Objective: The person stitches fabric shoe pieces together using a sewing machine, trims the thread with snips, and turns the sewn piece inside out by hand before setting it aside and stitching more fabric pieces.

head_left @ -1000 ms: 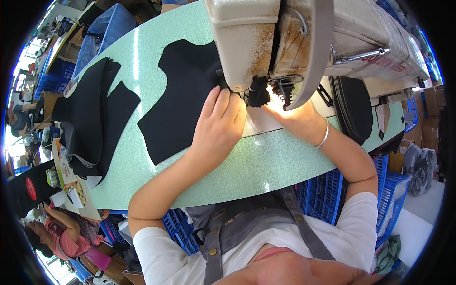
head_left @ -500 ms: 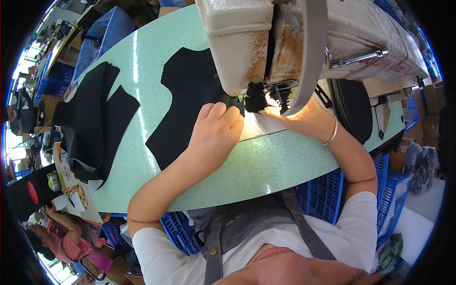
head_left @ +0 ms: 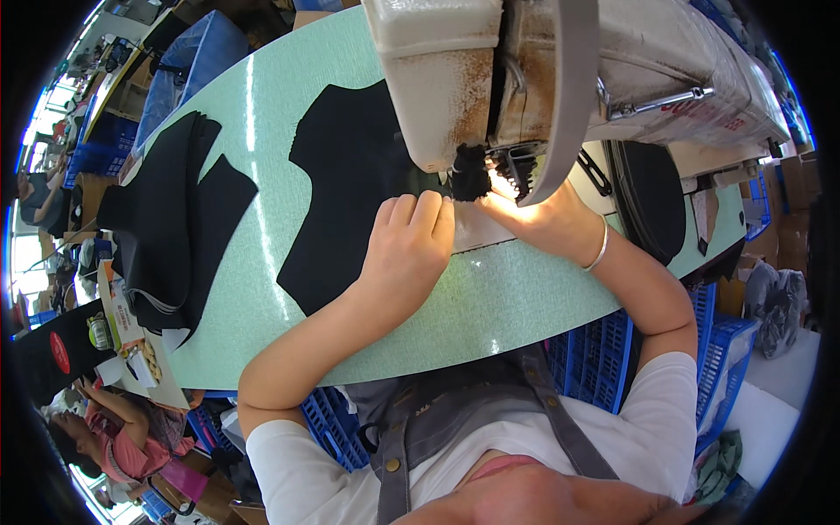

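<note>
A black cut fabric piece lies flat on the pale green table, its right edge running beneath the head of a worn white sewing machine. My left hand is closed on the edge of that piece, fingers curled close to the needle area. On the other side of the needle, my right hand reaches under the machine head with its fingertips by the lit sewing spot. The machine's parts partly hide those fingertips, so what they hold does not show. A bracelet circles my right wrist.
Stacked black fabric pieces lie at the table's left. More black pieces sit right of the machine near black scissors. Blue plastic crates stand under the table edge. Another person sits at the lower left.
The fabric piece has turned slightly and shifted a little. My left hand has moved a little right with it; my right hand has drawn slightly left and nearer to me.
</note>
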Demonstrator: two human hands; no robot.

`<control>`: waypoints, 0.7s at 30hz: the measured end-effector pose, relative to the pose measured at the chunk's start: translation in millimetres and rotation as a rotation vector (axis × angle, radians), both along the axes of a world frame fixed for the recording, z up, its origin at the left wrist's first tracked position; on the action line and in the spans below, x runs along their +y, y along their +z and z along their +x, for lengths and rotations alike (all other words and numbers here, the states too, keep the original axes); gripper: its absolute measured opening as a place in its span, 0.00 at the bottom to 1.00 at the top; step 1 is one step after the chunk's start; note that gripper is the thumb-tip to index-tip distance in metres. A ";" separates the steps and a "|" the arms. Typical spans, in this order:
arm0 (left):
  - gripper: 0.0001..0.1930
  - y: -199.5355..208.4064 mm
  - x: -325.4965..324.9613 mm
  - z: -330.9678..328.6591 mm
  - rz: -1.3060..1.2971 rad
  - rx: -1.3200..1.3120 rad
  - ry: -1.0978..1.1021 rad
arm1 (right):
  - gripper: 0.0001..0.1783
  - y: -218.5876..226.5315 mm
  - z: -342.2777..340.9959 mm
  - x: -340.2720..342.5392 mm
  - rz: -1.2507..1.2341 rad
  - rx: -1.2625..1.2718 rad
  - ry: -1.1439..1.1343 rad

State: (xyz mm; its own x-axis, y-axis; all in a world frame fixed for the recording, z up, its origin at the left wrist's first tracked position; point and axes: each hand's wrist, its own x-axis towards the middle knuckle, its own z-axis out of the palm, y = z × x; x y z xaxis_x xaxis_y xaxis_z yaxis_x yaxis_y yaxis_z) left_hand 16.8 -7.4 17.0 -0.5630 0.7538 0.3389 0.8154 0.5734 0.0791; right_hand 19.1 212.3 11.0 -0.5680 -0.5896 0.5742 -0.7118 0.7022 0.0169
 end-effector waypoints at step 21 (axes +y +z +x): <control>0.06 17.3 -11.3 -19.9 0.214 -0.184 -0.081 | 0.07 12.9 14.3 -0.2 0.129 -0.061 -0.078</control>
State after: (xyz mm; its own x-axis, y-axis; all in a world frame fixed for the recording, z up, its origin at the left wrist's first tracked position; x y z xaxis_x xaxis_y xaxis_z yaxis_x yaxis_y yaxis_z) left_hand -3.0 -18.7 34.4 -0.5708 0.7211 0.3928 0.8185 0.4618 0.3416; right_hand 33.3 212.2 23.9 -0.6466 -0.6086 0.4600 -0.6574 0.7504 0.0687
